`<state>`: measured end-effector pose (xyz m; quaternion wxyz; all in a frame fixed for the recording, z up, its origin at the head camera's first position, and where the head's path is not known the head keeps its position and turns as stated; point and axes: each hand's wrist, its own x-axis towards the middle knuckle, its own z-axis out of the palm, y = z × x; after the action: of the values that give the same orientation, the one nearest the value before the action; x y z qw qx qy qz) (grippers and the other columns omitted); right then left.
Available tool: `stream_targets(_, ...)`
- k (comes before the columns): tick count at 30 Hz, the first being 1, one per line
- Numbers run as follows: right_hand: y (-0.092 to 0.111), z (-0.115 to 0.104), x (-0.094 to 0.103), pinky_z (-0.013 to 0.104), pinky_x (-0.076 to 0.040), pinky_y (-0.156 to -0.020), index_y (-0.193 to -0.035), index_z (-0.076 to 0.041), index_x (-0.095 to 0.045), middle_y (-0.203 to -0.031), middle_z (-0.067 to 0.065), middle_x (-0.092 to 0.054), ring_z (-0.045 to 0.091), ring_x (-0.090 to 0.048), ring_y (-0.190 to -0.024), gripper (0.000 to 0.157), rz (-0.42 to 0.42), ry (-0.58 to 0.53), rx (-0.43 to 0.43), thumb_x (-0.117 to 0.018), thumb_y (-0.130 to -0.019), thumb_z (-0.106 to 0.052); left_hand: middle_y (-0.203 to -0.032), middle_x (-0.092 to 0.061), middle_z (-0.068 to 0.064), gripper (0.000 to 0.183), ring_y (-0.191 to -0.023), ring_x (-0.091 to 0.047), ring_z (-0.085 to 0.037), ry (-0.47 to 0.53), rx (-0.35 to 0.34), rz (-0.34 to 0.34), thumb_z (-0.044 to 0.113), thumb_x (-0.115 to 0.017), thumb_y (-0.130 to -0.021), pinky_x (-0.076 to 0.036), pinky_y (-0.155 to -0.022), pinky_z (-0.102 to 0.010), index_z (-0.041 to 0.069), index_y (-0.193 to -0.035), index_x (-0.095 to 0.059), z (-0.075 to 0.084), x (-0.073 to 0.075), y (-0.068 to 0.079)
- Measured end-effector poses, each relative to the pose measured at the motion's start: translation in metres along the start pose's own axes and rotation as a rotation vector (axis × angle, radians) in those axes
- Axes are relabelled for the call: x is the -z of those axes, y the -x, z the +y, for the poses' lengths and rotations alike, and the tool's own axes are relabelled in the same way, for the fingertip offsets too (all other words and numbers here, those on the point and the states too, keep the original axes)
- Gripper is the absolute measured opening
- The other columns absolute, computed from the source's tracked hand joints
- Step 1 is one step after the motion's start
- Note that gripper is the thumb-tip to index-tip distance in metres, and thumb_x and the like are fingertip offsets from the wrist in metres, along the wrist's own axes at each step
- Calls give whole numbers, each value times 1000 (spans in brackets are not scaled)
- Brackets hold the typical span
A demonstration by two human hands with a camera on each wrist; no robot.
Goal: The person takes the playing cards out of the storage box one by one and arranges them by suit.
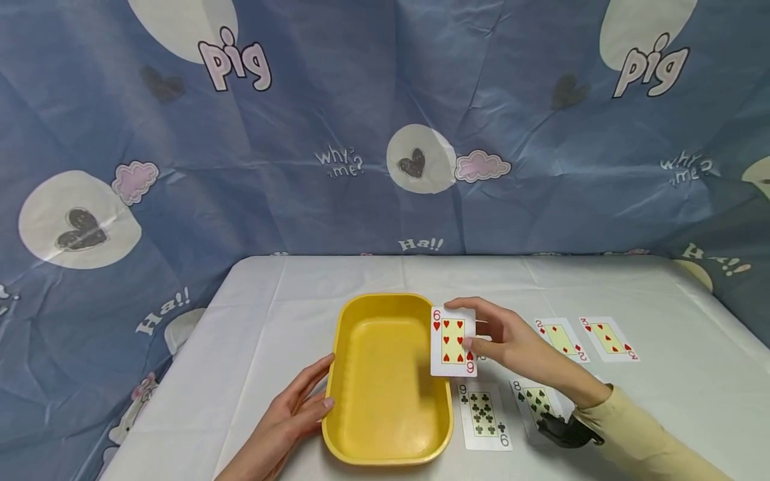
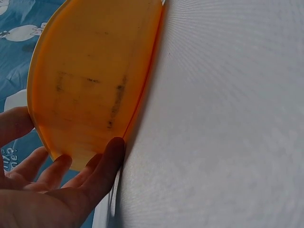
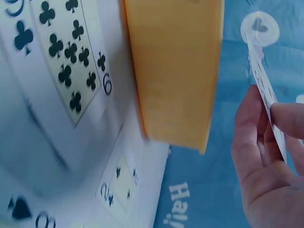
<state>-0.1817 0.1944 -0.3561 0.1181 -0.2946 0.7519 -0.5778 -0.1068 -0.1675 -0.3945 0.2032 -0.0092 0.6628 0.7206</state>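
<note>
My right hand point(image 1: 505, 341) pinches a six of hearts playing card point(image 1: 451, 347) between thumb and fingers. The card is raised, its face toward the head camera, over the right rim of a yellow tray point(image 1: 341, 334). In the right wrist view, that card point(image 3: 263, 85) shows nearly edge-on between thumb and fingers of the right hand point(image 3: 266, 171). My left hand point(image 1: 295, 407) touches the tray's left side with relaxed fingers. Seen from the left wrist, the fingertips of the left hand point(image 2: 71, 190) rest against the tray's outer wall point(image 2: 95, 95).
Right of the tray lie a nine of clubs point(image 1: 483, 414) and an eight of spades point(image 1: 535, 404), partly covered by the right arm. Farther back are a two of diamonds point(image 1: 561, 339) and a red three point(image 1: 609, 339). Another black-suited card point(image 3: 118, 185) is mostly hidden behind the right hand.
</note>
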Motion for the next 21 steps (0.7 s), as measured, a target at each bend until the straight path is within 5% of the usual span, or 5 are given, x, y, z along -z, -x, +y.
stream_targets(21,68,-3,56,33,-54,-74,-146,-13,-44,-123,16,-52,25,-60,-92,52,197,121,-88,-58,-97,-2,-162,-15,-11,68,-140,-33,-36,2,-2,-3,23,-63,-97,-51,-94,-43,20,-155,-29,0,-1,0)
